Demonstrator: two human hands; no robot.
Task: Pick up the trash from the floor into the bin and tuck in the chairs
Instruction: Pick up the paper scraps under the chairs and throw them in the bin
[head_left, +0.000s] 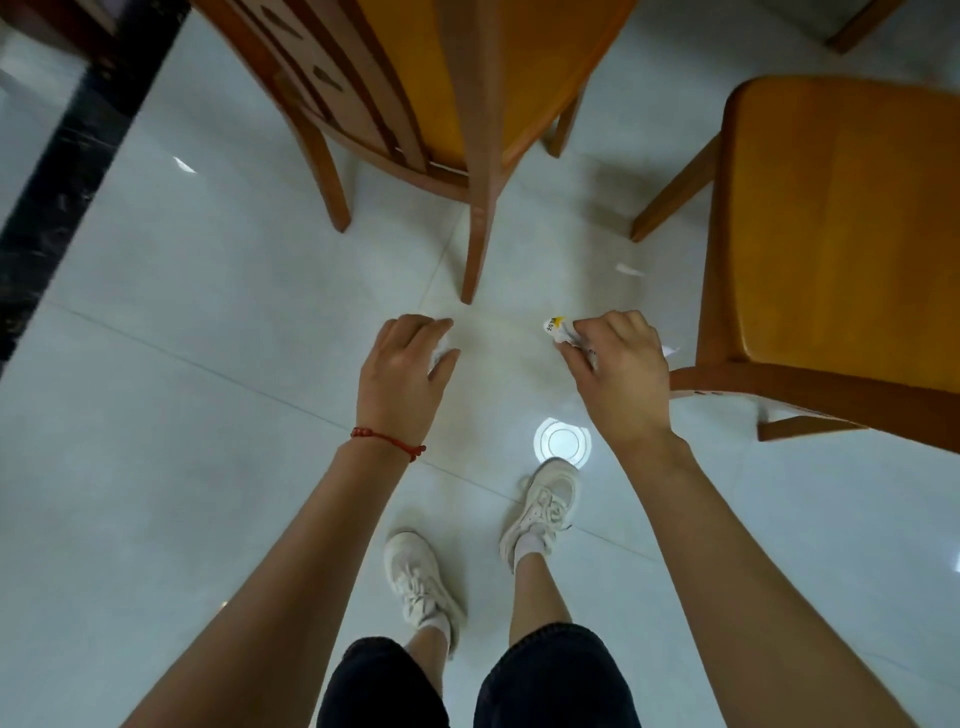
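While your right hand (621, 366) pinched a crumpled white wrapper with a yellow patch (558, 328) between thumb and forefinger, the scrap stuck out just past those fingertips, toward the chair leg ahead. Your left hand (408, 369) had its fingers curled around a wad of white paper (441, 349), which showed only in the gap between thumb and forefinger. Both pieces were held just above the pale tiled floor (208, 270); whether either touched it, you could not tell from this view.

Beyond your left fingertips, slightly to their right, stood the front leg of a wooden chair (483, 130) with an orange seat. Just beside the back of your right hand sat a second wooden chair (831, 234), its seat edge near your knuckles. Two small white scraps (629, 269) lay on the tiles past your right fingers, one of them close against that chair. A red string bracelet (387, 441) circled your left wrist. Below your hands were your white sneakers (545, 506).
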